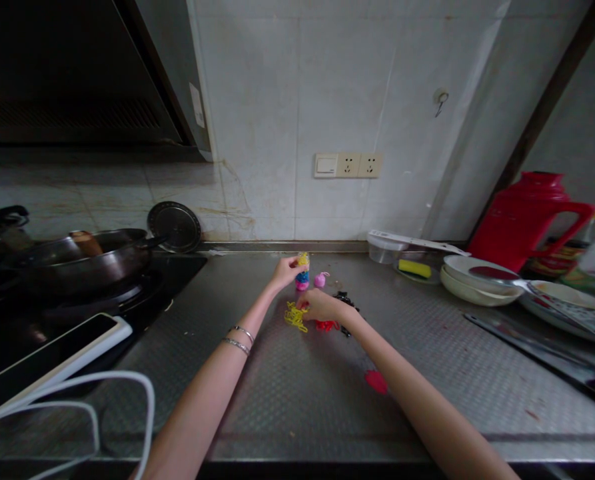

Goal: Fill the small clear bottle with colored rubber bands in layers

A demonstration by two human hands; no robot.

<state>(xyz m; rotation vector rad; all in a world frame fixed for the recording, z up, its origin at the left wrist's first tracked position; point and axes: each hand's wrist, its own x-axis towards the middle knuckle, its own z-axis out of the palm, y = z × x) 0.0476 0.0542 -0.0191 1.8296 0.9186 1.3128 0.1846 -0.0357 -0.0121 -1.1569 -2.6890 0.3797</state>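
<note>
My left hand (288, 268) is closed around the upper part of a small upright tube (302, 275) with yellow, blue and pink layers, which look like rubber bands. My right hand (320, 305) reaches in from the right, its fingers pinched at the edge of a loose pile of yellow rubber bands (296, 319). Partly beneath this hand lie red rubber bands (327, 325). Black rubber bands (346, 327) are behind and beside my right wrist. A small pink ball-shaped thing (320, 280) with a loop stands just right of the tube.
On the metal counter (257, 400) a flat red piece (376, 381) lies beside my right forearm. Bowls (477, 293), a yellow sponge (414, 269) and a red thermos (522, 217) stand right. Leftward are a pan (102, 260), a phone-like device (52, 360) and white cable (150, 407).
</note>
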